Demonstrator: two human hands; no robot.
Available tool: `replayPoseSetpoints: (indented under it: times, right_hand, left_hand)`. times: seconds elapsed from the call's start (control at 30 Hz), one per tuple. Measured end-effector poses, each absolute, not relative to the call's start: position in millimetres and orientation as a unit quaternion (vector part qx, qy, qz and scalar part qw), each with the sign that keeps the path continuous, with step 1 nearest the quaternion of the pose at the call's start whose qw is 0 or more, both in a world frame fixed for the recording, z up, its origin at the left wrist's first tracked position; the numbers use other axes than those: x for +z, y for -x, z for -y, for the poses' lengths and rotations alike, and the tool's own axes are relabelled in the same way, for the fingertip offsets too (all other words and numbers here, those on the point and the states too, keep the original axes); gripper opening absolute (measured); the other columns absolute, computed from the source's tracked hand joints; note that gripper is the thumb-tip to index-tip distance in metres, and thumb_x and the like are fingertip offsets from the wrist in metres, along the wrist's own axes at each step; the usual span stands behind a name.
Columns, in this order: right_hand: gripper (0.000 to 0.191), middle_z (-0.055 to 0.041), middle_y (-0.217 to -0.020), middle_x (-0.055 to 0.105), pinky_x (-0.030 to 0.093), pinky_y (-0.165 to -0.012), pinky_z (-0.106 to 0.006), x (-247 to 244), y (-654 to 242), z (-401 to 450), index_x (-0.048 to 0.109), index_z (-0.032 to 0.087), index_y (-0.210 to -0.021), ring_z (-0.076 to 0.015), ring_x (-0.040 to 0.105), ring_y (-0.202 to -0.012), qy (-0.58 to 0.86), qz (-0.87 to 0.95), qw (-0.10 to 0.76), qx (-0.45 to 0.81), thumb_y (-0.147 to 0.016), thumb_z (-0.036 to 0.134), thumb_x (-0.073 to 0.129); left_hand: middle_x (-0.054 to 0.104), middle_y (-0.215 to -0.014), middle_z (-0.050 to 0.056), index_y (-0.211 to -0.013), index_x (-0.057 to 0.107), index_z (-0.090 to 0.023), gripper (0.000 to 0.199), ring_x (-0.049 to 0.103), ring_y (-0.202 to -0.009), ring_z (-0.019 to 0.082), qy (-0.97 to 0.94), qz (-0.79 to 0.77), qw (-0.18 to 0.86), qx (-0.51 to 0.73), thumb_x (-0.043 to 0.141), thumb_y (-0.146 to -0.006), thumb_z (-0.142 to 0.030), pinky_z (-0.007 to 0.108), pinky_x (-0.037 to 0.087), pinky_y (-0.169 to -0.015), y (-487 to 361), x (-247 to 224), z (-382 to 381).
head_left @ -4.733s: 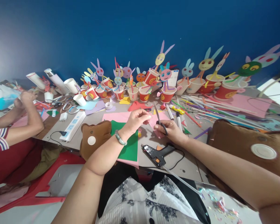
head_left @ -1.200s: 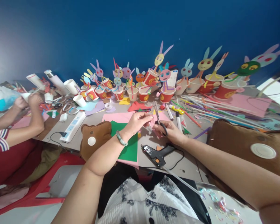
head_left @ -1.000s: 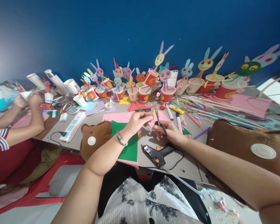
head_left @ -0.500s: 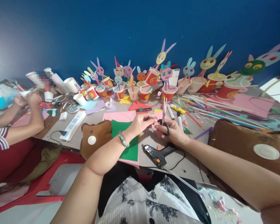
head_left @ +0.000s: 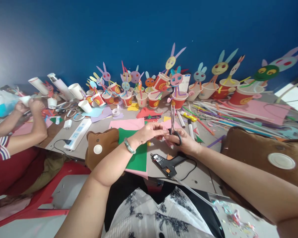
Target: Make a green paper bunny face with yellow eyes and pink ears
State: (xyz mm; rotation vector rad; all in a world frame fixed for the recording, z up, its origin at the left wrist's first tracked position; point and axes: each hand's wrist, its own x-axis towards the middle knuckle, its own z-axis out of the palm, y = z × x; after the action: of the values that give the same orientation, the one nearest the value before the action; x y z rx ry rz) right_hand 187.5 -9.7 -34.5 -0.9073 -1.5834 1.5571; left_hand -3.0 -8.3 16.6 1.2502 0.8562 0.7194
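Blue wall (head_left: 149, 26), cluttered table (head_left: 198, 175), scissors (head_left: 173, 123) in right hand (head_left: 185, 142)

Lighting moderate, fairly even. Wall (head_left: 149, 26) has pale glow at left, falls to deep blue mid and right; light source out of frame. Shadows soft, faint under glue gun (head_left: 165, 164). Bag (head_left: 3, 99) pale, low detail. Phone (head_left: 185, 82) screen bright, digits hard to read. Wide-angle stretch at edges: right cushion (head_left: 253, 162) and both forearms (head_left: 101, 175) pulled long. Green face (head_left: 266, 73) smeary. Left hand (head_left: 150, 132) and scissors (head_left: 173, 122) slightly soft, readable. Floor scraps (head_left: 238, 218) mushy.
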Motion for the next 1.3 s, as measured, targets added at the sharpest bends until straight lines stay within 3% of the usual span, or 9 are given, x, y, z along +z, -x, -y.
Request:
replayPoseSetpoints:
  times: [0.37, 0.63, 1.3]
  right_hand:
    - [0.035, 0.002, -0.05, 0.055, 0.03, -0.049, -0.027, -42.0, -188.3, 7.9, 0.062, 0.018, -0.064, -0.0098, 0.043, -0.047, 0.368, 0.597, 0.388, 0.598, -0.081, 0.046, 0.075]
    - [0.048, 0.0025, -0.046, 0.045, 0.039, -0.047, -0.029, -36.2, -185.2, 6.7, 0.052, 0.021, -0.053, -0.0114, 0.043, -0.044, 0.355, 0.56, 0.398, 0.634, -0.079, 0.054, 0.074]
    - [0.048, 0.0017, -0.047, 0.046, 0.043, -0.05, -0.03, -40.2, -186.2, 5.1, 0.051, 0.02, -0.05, -0.0122, 0.045, -0.047, 0.33, 0.567, 0.383, 0.65, -0.078, 0.051, 0.076]
  left_hand:
    - [0.061, -0.064, -0.002, -0.074, 0.067, -0.012, 0.021, 0.053, -0.056, 0.005, -0.524, -0.405, 0.652, 0.368, 0.079, -0.076, -0.029, 0.018, 0.044, -0.057, -1.8, 8.2, 5.3]
    - [0.061, -0.064, -0.001, -0.072, 0.066, -0.013, 0.028, 0.053, -0.057, 0.005, -0.542, -0.371, 0.653, 0.377, 0.079, -0.076, -0.037, 0.017, 0.042, -0.055, 1.1, 10.1, 7.1]
    - [0.061, -0.062, -0.002, -0.075, 0.068, -0.012, 0.013, 0.053, -0.054, 0.004, -0.507, -0.402, 0.671, 0.363, 0.077, -0.079, -0.021, 0.016, 0.044, -0.055, -2.0, 12.0, 7.4]
